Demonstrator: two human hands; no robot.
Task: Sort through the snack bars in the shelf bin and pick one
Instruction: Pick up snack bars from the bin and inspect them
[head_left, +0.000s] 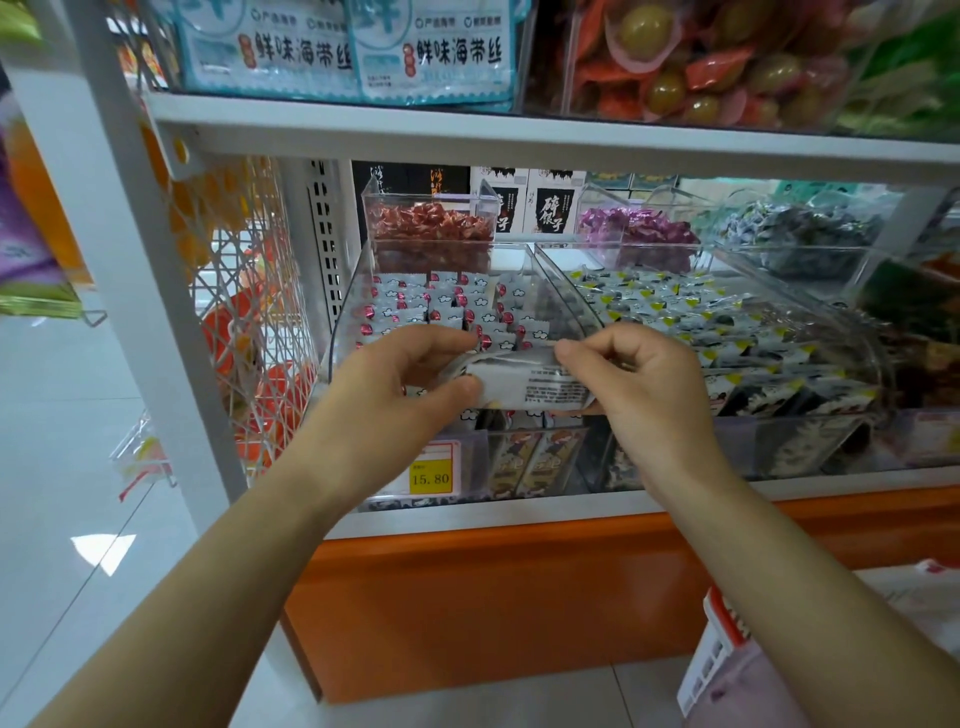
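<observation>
snack bar (524, 382) between left hand (400, 374), right hand (639, 374) | before shelf bin (343, 312)

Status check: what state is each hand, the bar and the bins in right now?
shelf bin: open-topped, filled with bars.
snack bar: lifted, held level, printed side towards the camera.
left hand: pinches the bar's left end.
right hand: pinches the bar's right end.
neighbouring bin: open-topped, filled with yellow-cornered packets.
</observation>
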